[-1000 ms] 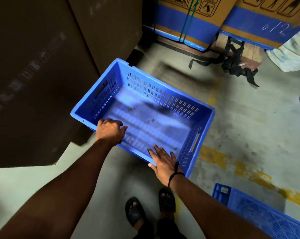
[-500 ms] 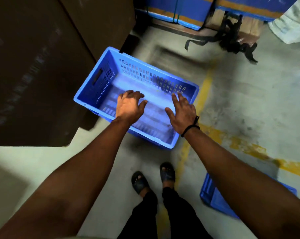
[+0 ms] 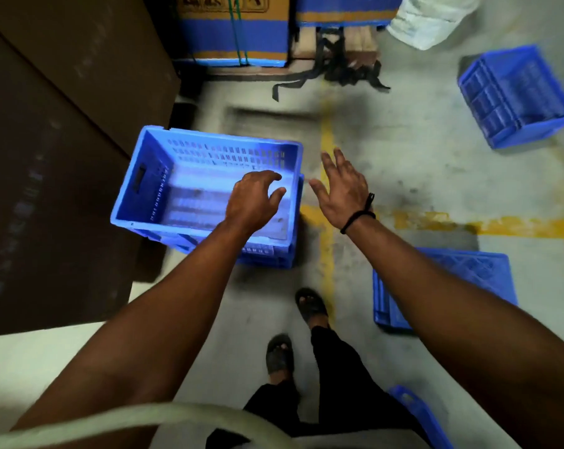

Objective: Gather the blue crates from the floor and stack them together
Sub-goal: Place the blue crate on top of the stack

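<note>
Sitting on the floor (image 3: pixel 420 157) beside tall brown cartons (image 3: pixel 63 140), the blue crate (image 3: pixel 225 153) is open-topped with slotted walls, nested upright in a second crate (image 3: pixel 267 254). Its long axis runs left to right. The left hand (image 3: pixel 254 199) hovers over it, loosely curled and empty. The right hand (image 3: pixel 342 192), fingers spread, hangs just beside its right end.

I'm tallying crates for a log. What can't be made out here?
Head view:
Crate stack: count unclear; its top one hides those beneath.
Overturned crate: right forearm covers its near side.
Blue piece, bottom edge: forearm and frame edge hide the rest.
Far crate: motion-blurred.
</note>
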Demonstrator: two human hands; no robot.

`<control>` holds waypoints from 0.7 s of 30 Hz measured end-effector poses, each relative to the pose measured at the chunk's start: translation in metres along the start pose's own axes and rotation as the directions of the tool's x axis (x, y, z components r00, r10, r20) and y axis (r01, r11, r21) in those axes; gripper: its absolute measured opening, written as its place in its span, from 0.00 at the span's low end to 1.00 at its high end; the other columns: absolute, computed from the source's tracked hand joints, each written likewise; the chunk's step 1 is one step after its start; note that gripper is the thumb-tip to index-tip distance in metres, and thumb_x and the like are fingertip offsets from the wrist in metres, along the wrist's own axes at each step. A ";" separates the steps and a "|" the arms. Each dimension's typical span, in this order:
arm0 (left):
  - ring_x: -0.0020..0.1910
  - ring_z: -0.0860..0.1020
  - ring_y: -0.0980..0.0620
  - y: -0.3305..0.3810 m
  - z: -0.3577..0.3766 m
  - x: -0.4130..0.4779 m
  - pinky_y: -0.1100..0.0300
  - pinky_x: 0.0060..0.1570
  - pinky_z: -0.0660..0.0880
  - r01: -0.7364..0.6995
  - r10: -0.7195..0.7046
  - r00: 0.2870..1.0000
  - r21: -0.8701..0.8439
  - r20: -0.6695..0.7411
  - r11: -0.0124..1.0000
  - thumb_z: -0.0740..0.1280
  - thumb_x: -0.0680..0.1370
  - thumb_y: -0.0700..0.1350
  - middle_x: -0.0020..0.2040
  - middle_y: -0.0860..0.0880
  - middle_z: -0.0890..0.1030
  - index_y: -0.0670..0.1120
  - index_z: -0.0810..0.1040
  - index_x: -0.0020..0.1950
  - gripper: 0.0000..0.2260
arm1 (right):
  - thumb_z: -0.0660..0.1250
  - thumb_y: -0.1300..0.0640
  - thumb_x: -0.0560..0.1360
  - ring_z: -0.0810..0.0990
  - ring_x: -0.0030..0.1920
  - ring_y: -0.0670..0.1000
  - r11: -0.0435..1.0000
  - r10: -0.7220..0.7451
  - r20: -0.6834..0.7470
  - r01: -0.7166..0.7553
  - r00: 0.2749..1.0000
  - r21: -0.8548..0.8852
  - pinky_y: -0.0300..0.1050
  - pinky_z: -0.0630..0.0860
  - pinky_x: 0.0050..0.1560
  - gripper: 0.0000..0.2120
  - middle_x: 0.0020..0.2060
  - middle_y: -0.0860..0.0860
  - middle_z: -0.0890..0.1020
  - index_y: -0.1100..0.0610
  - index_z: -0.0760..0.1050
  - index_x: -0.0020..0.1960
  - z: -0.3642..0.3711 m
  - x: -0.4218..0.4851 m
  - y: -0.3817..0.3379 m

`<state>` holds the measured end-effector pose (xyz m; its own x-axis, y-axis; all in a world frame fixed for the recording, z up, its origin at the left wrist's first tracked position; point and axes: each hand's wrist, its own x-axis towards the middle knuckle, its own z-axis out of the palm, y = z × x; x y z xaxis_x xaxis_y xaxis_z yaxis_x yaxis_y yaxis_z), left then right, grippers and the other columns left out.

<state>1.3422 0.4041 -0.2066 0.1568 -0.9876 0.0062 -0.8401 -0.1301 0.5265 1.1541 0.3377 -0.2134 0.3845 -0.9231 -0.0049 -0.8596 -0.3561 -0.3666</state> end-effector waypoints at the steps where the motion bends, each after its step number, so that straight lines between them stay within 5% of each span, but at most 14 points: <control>1: 0.62 0.73 0.44 0.007 0.002 -0.005 0.51 0.62 0.68 -0.022 0.022 1.000 -0.003 0.010 1.000 0.65 0.77 0.49 0.60 0.46 0.80 0.45 0.77 0.62 0.15 | 0.50 0.38 0.75 0.63 0.72 0.59 0.999 0.037 -0.003 -0.037 0.999 0.004 0.58 0.63 0.68 0.31 0.75 0.57 0.59 0.52 0.57 0.74 -0.004 -0.012 0.007; 9: 0.63 0.74 0.43 0.093 0.052 -0.017 0.53 0.60 0.70 -0.126 0.134 0.975 -0.056 0.180 0.990 0.65 0.77 0.51 0.61 0.43 0.79 0.45 0.76 0.63 0.17 | 0.52 0.39 0.76 0.61 0.73 0.57 0.939 0.341 -0.104 -0.333 0.934 0.086 0.56 0.63 0.70 0.30 0.76 0.55 0.56 0.48 0.56 0.75 -0.032 -0.116 0.097; 14: 0.64 0.72 0.43 0.154 0.109 -0.019 0.51 0.62 0.70 -0.270 0.275 0.914 -0.059 0.299 0.961 0.63 0.78 0.53 0.64 0.45 0.77 0.46 0.75 0.64 0.18 | 0.58 0.45 0.77 0.62 0.72 0.59 0.855 0.518 -0.152 -0.502 0.842 0.133 0.55 0.65 0.68 0.27 0.75 0.58 0.57 0.52 0.59 0.74 -0.045 -0.176 0.178; 21: 0.65 0.72 0.44 0.226 0.189 -0.009 0.52 0.62 0.69 -0.276 0.262 0.877 -0.025 0.404 0.961 0.63 0.78 0.54 0.65 0.46 0.76 0.47 0.74 0.65 0.18 | 0.58 0.42 0.77 0.66 0.70 0.61 0.695 0.717 -0.097 -0.694 0.690 0.188 0.59 0.69 0.65 0.28 0.76 0.55 0.56 0.49 0.58 0.74 -0.043 -0.244 0.296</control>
<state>1.0523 0.3664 -0.2484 -0.2924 -0.9352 -0.1996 -0.8374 0.1497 0.5258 0.7912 0.4509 -0.2813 -0.3834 -0.9067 -0.1755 -0.8006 0.4211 -0.4264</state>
